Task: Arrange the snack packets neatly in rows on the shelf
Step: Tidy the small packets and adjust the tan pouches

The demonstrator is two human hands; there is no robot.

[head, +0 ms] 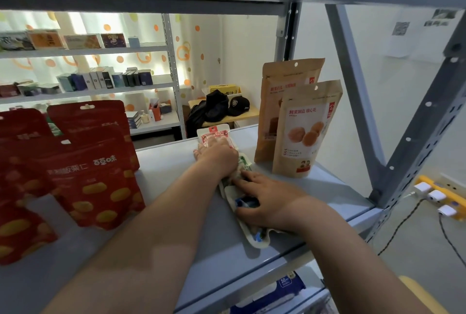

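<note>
The left hand (216, 156) lays its fingers (201, 152) flat on a small red-and-white snack packet (214, 132) far back on the grey metal shelf (176, 182). The right hand (269, 200) rests open on a small white packet with blue print (254, 238) near the front edge. Neither hand grips. A green-and-white packet (245, 162) lies between them. I think this step is lining the little packets up in one row. Next comes a gentle nudge to straighten them. Tall red pouches (95, 182) stand on the left. Brown paper pouches (302, 134) stand close on the right and look easy to knock.
</note>
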